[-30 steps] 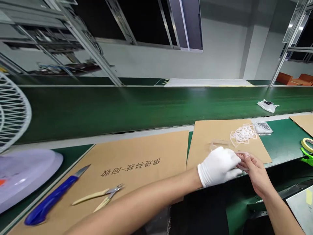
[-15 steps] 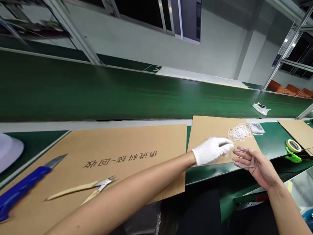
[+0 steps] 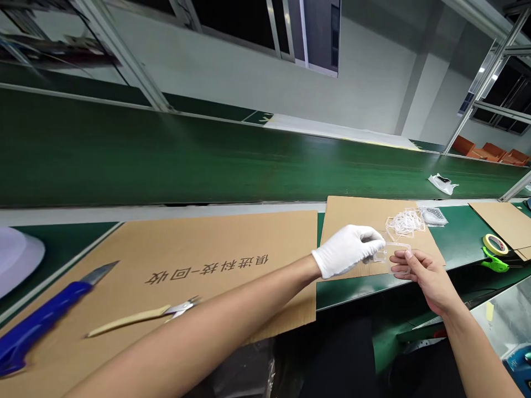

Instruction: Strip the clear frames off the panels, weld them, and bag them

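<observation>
1. two hands work together above a kraft cardboard sheet [image 3: 352, 213]: the left hand [image 3: 346, 251], in a white glove, and the bare right hand [image 3: 427, 279] face each other, apparently so both can bear on one piece
2. that piece, a clear plastic frame [image 3: 392, 257], is held up between them, above the sheet
3. the right thumb and forefinger pinch the frame's right end; the gloved fingers lie pressed together at its left end, but whether they grip it i cannot tell
4. a tangled pile of clear plastic frames [image 3: 404, 223] lies on the sheet just beyond the hands, within easy reach, beside a clear bag of dark parts [image 3: 433, 216]
5. a blue utility knife [image 3: 37, 326] and cream-handled nippers [image 3: 128, 319] lie well apart on a larger printed cardboard sheet [image 3: 249, 237], seemingly set aside from the hands' working spot
</observation>
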### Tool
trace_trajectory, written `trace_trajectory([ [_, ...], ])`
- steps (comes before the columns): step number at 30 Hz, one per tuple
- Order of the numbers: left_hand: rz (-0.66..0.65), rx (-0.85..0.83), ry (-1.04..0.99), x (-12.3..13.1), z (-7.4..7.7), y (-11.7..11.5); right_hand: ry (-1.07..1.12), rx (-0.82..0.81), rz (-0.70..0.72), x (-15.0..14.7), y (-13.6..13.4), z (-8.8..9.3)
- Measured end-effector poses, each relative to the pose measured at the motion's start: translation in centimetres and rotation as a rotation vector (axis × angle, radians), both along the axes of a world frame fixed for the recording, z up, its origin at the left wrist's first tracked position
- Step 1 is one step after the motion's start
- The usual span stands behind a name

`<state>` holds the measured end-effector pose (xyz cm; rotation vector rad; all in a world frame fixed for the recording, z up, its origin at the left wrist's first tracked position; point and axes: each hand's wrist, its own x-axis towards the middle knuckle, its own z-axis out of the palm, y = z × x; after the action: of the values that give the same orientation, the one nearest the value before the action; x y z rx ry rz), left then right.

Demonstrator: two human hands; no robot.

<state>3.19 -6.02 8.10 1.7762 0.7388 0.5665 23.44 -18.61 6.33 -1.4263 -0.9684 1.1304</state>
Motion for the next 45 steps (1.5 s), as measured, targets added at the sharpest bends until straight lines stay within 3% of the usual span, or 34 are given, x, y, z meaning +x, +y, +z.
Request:
trace_trajectory([
  [7,-0.011,0.095,0.104,0.4,0.9,-0.6,-0.094,0.061,0.056,0.5,-0.6,-1.0],
  [14,0.005,0.104,0.155,0.6,1.8,-1.5,-0.474,0.222,0.002,1.9,-1.6,-1.6],
  [19,0.035,0.333,0.070,0.9,1.5,-1.6,-0.328,0.203,-0.051,2.0,-2.3,-1.5],
  [21,0.021,0.266,0.087,1.0,1.6,-1.9,-0.228,0.179,-0.078,1.9,-2.4,-1.5],
  [26,-0.007,-0.089,0.143,1.0,1.6,-2.5,-0.081,0.143,-0.092,1.6,-2.4,-1.5],
  [30,-0.017,-0.166,0.065,0.5,1.0,-2.1,-0.131,0.114,-0.036,1.5,-2.2,-1.5],
  [34,-0.022,-0.148,0.047,-0.5,0.2,-0.8,-0.177,0.102,-0.022,1.4,-1.2,-2.1],
  [39,0.081,-0.081,0.166,-1.4,-0.6,0.8,-0.186,0.094,-0.048,1.2,1.6,-3.5],
  [45,0.146,-0.080,0.219,-0.1,-1.6,4.3,-0.062,0.095,-0.088,1.3,6.4,-5.8],
])
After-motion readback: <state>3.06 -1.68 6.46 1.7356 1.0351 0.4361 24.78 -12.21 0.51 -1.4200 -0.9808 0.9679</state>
